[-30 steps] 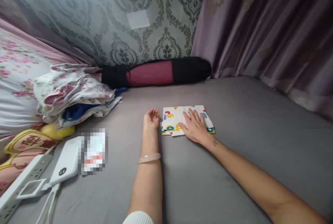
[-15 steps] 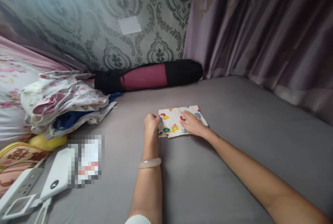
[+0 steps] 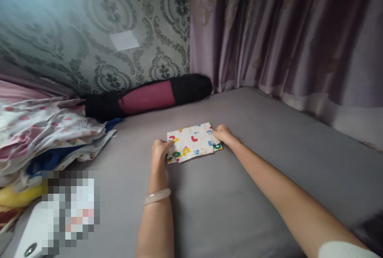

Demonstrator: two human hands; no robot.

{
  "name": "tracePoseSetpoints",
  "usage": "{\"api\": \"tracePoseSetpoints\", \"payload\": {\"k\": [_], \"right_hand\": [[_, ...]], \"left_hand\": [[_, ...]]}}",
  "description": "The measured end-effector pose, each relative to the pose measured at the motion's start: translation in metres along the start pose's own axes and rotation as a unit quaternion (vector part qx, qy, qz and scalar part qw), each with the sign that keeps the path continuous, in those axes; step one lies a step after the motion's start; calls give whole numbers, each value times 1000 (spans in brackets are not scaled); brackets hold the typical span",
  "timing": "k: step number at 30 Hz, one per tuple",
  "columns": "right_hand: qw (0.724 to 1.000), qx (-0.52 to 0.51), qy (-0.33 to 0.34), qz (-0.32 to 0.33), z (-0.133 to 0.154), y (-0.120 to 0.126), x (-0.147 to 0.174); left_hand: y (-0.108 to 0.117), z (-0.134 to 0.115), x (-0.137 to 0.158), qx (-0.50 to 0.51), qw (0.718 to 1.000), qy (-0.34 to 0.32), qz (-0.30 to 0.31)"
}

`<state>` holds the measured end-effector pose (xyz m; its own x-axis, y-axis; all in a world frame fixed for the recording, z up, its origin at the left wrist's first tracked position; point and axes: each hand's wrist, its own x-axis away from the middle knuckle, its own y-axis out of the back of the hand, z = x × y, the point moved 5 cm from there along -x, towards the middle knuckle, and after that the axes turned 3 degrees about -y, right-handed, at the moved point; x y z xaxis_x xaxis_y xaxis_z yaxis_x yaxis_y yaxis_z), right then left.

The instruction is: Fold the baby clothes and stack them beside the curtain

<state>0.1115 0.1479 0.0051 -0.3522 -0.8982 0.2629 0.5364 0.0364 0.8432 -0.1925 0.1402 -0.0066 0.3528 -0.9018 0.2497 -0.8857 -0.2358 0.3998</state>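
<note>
The folded cloth (image 3: 191, 143), white with colourful printed figures, lies on the grey sheet (image 3: 215, 198), in the middle of the scene, with one hand at each of its short ends. In my judgement, the step in hand is to take this cloth by its two ends and keep its folds in order. For doing it well, both hands should catch all the layers together, because an upper layer could slide if only it is pinched. The near edge is not even: a lower layer shows at the near left and near right corners, so these places need the most attention. A light, equal pull to left and right should keep the surface smooth; a strong pull could open the fold.

The left hand (image 3: 159, 148) is clamped on the left end, the thumb over the top and the other fingers curled, mostly out of sight. The right hand (image 3: 224, 135) is closed on the right end, toward the far corner, in a narrow pinch. How many layers each grip contains, I cannot tell. Beyond the cloth, well apart from it, a black and dark red roll (image 3: 146, 99) lies near the wall.
</note>
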Motion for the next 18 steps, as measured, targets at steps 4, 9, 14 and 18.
{"api": "tracePoseSetpoints", "payload": {"k": [4, 9, 14, 18], "right_hand": [[988, -132, -34, 72, 1, 2, 4], [965, -231, -37, 122, -8, 9, 14], [950, -286, -37, 120, -39, 29, 14], [952, -286, -64, 92, -80, 63, 7]], "left_hand": [[-2, -2, 1, -3, 1000, -16, 24], [-5, -27, 12, -51, 995, -83, 36], [-24, -70, 32, -91, 981, -150, 81], [-70, -103, 51, -52, 975, -168, 137]]}}
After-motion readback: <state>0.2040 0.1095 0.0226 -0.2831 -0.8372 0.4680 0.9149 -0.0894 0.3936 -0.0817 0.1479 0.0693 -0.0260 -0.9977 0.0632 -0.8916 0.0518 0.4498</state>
